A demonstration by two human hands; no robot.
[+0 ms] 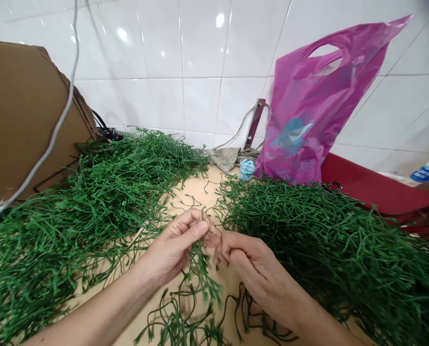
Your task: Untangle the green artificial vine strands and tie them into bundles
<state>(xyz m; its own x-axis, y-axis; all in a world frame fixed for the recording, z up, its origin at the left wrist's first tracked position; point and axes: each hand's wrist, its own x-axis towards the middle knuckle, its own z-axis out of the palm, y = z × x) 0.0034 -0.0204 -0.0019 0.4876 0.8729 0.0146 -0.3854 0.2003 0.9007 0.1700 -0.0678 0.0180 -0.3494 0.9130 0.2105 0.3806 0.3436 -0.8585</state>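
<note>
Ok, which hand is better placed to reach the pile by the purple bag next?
Probably the right hand: it is nearer that pile, while the left hand pinches green stems. Whether the right holds any is unclear.

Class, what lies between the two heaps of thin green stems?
In the head view: beige tabletop strewn with loose green stems, bare left hand and right hand above it.

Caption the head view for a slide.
Left hand pinches green branching stems, right hand close beside it, between two heaps of similar stems; magenta carrier bag behind.
</note>
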